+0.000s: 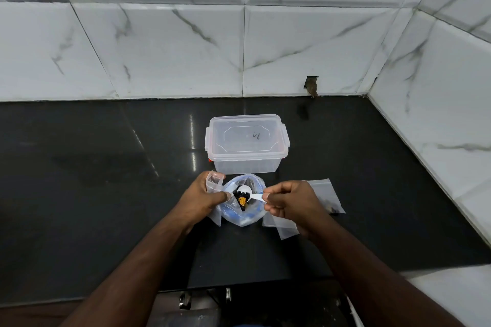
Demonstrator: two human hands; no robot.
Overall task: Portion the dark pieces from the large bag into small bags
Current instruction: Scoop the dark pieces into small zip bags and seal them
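The large clear bag (243,216), tinted blue, sits on the black counter just in front of me with its mouth open. Dark pieces (240,197) show inside it, along with an orange bit. My right hand (288,200) pinches the handle of a small white scoop (245,190) whose bowl is over the bag's mouth among the pieces. My left hand (203,198) grips a small clear bag (213,183) at the large bag's left side. Another small bag (328,198) with dark pieces in it lies flat to the right, partly behind my right hand.
A clear plastic box (247,143) with its lid on stands just behind the large bag. More flat small bags (281,225) lie under my right wrist. The marble-tiled wall (239,48) closes the back and right side. The counter's front edge (239,287) is near my forearms.
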